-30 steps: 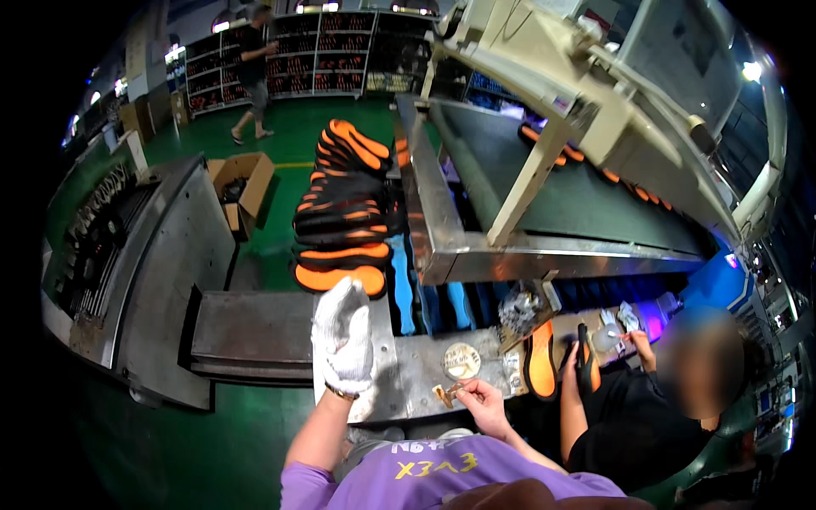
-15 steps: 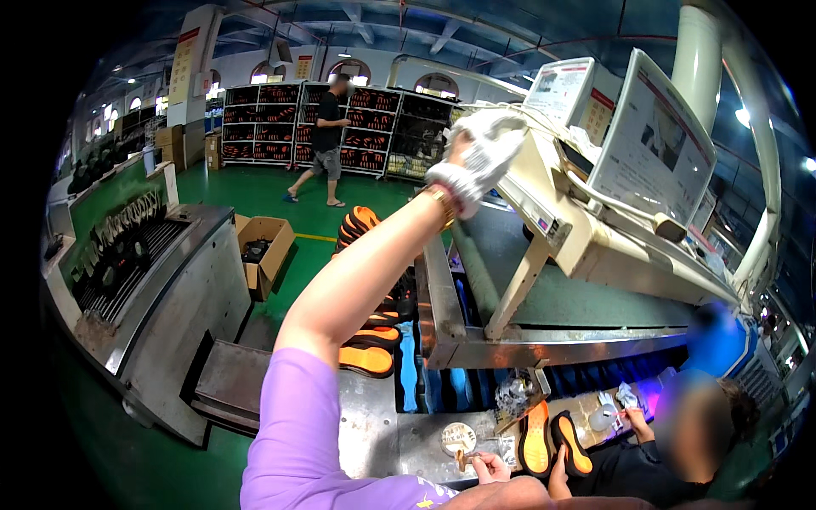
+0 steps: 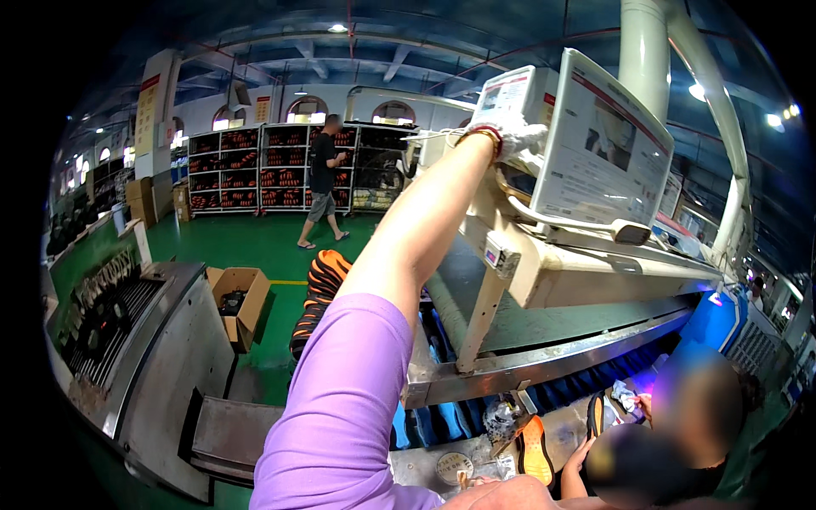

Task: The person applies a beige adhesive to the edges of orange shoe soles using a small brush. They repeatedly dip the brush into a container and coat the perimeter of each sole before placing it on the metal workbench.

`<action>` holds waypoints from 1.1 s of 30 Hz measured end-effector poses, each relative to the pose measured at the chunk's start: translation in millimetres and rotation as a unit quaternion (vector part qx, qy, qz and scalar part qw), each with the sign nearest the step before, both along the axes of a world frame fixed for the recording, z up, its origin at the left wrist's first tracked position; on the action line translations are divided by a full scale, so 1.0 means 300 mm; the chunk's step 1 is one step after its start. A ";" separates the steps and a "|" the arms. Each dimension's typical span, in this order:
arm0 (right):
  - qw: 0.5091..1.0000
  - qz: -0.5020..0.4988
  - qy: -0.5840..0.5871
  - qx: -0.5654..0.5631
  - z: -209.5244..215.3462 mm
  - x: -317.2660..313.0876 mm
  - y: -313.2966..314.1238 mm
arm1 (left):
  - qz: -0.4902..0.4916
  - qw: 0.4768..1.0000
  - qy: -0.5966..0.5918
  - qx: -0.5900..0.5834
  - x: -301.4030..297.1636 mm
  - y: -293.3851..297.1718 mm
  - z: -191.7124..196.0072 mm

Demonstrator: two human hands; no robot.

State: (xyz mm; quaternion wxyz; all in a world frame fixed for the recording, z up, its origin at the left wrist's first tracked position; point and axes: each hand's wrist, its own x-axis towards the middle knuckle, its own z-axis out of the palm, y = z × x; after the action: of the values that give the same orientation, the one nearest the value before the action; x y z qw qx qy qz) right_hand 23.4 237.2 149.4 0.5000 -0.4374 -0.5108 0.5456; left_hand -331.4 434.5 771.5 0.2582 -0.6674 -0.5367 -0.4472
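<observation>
gloved hand up at the machine panel

a cardboard box point(image 3: 238, 299) sits open on the green floor beside stacked orange soles point(image 3: 319, 289). the left hand point(image 3: 510, 136), white-gloved, reaches high onto the cream control housing point(image 3: 544, 272); its grip cannot be made out. the right hand point(image 3: 501, 493) is barely visible at the lower edge, its hold unclear.

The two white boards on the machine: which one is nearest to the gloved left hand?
The smaller, farther board, right at the gloved left hand. The large tilted board stands farther right.
</observation>
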 end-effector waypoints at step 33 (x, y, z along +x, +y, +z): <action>0.899 0.372 0.223 -0.064 0.287 -0.464 -0.131 | -0.111 0.861 -0.463 -0.179 -0.160 -0.989 -1.318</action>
State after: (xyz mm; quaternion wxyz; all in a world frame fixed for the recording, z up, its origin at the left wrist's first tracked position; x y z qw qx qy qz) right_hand -115.8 197.9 235.3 0.3319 -0.1134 -0.4752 0.8069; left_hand -379.3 137.9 376.0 -0.1952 -0.4730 -0.5878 -0.6266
